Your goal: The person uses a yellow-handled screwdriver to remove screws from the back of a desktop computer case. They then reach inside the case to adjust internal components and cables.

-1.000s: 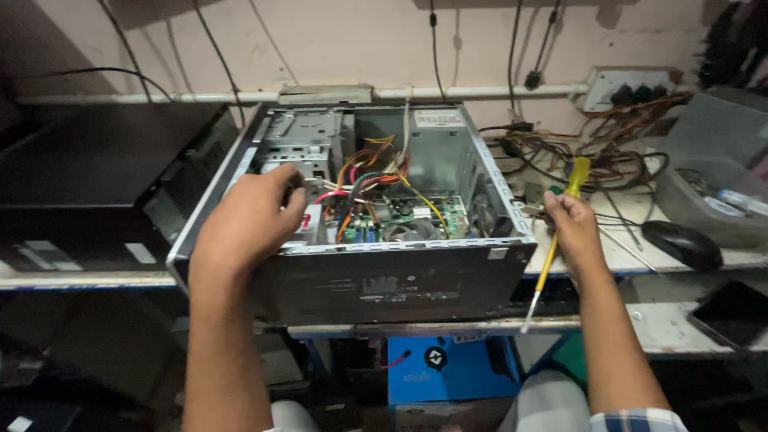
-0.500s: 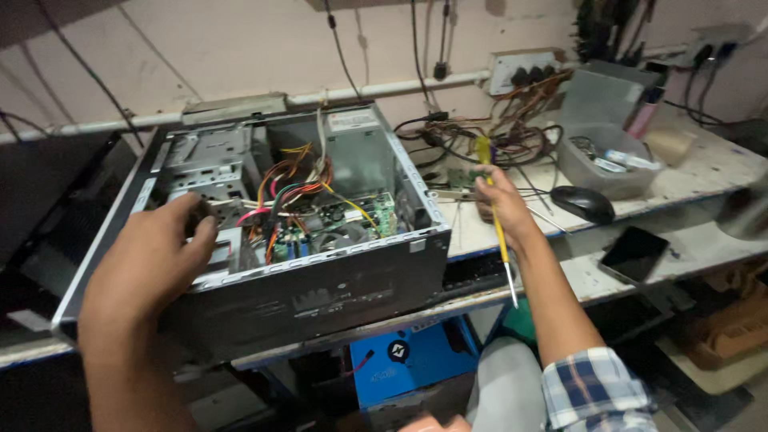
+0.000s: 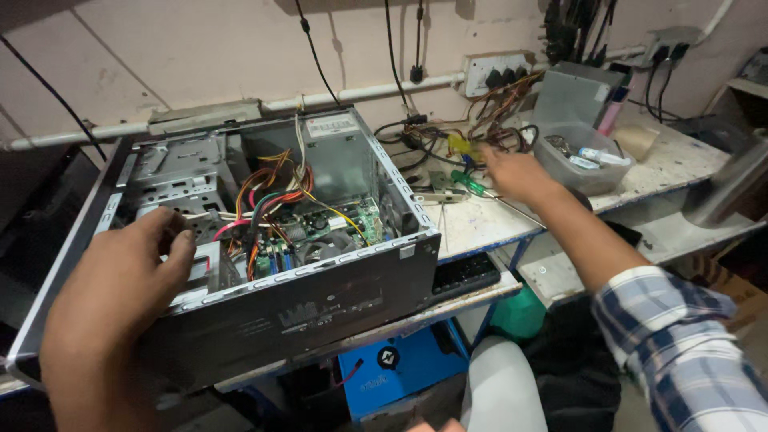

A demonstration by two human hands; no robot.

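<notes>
Screwdriver gone from your right hand [image 3: 516, 172]: a second ago you gripped the yellow-handled one upright beside the case, and now that hand stretches out over the counter [image 3: 480, 224] toward the tangle of cables [image 3: 496, 120] below the wall socket strip [image 3: 498, 74]. A yellow-handled tool [image 3: 460, 146] and a green-handled screwdriver [image 3: 468, 182] lie just beside your fingers; whether you touch either, I cannot tell (the hand looks loosely curled, gripping nothing). So the driving has paused. Your left hand [image 3: 120, 288] stays on the near left edge of the open computer case [image 3: 320, 304], fingers hooked over its rim, steadying it on the counter.
</notes>
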